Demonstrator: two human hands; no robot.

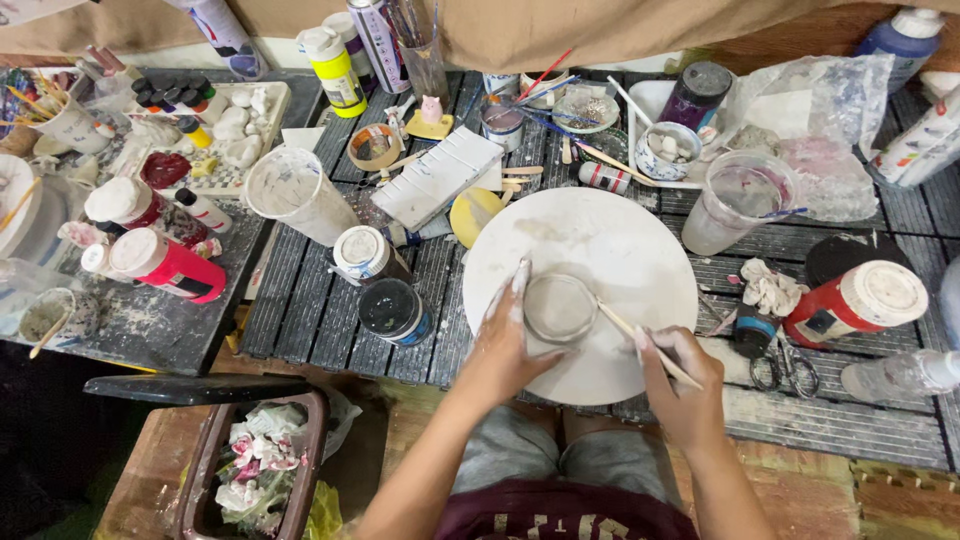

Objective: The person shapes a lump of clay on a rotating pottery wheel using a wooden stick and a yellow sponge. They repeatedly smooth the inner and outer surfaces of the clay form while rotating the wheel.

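A craft or pottery-painting workshop: the slatted counter (320,300) is crowded with paint bottles (165,265), open paint jars (392,310), cups of brushes (425,55), a white round board (600,260) and a waste bin (255,465) full of stained tissues.

Your left hand (500,345) steadies the small clay bowl (558,308) on the white round board (600,250) near the table's (320,310) front edge; your right hand (685,385) grips a wooden stick (640,340) touching its rim.

wht round board (600,250) | grey cup (558,307) | red bottle (170,265) – yellow bottle (335,70)
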